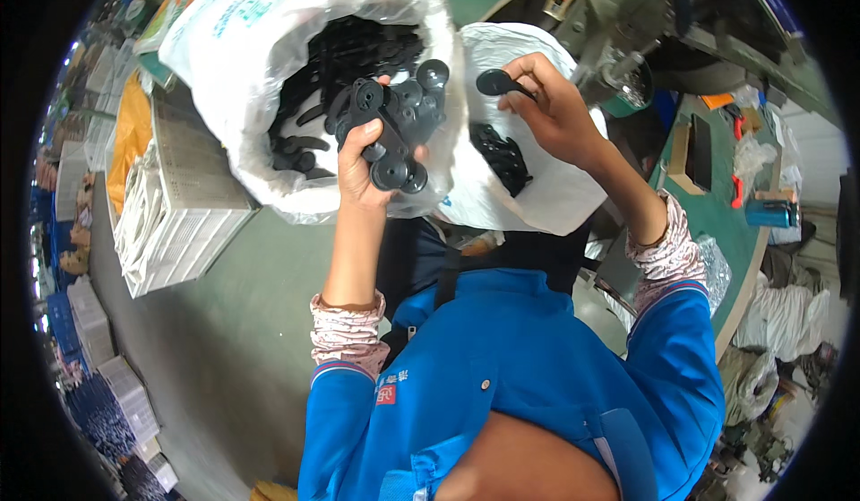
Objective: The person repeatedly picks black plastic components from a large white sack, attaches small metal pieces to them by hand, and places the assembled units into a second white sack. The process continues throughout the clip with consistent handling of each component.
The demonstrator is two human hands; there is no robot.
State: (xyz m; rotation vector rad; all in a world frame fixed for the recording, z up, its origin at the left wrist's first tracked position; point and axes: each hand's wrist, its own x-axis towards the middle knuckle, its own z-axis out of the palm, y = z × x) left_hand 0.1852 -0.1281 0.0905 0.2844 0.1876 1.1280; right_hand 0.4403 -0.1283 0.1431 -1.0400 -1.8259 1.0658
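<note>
My left hand [360, 162] is closed around a bunch of black plastic parts [387, 133], long pieces with round disc ends. It is held over the mouth of a large white sack [235, 98], which is lined with clear plastic and contains many more such black parts [358, 48]. A single black part with a round end [495, 82] is pinched in the fingers of my right hand [557, 111]. That hand is above a second white sack [560, 210], where more black parts [503, 156] lie inside. The kind of part is not clear.
A light plastic crate [193, 205] with white cloth-like material stands left of the large sack. On the right, a green-topped bench [667, 223] carries a blue can [772, 212], a cardboard box [685, 165] and red-handled tools [736, 192]. Machinery [618, 12] stands behind the second sack.
</note>
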